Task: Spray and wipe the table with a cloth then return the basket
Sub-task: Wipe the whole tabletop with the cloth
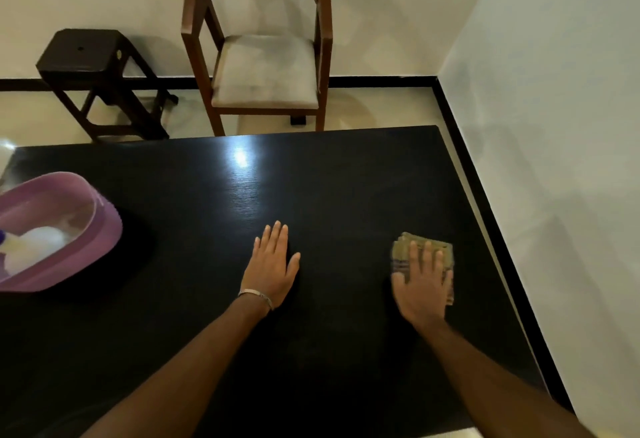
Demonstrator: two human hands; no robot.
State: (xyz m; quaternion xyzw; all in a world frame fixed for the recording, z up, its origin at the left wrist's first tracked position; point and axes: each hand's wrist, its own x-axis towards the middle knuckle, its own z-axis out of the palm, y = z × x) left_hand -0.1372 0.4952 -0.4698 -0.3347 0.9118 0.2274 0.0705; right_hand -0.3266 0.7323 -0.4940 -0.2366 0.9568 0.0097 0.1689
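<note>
Near the right edge of the dark table, a person's right hand presses flat on a folded greenish cloth, fingers straight and slightly spread across its top, the palm covering the cloth's near half. The cloth lies directly beneath those fingers, its far end showing past the fingertips and its right side close to the table's right edge. The left hand rests palm down on the bare surface around the middle of the table, fingers straight and close together, thumb held out; it holds nothing. A pink basket sits at the left edge, well apart from both hands, with a spray bottle lying inside it. The wiping hand looks blurred, which suggests a stroke under way. Most of the tabletop stretches leftward from the cloth, so the wiping would likely run that way. The left hand is the nearer one to the basket for its return.
</note>
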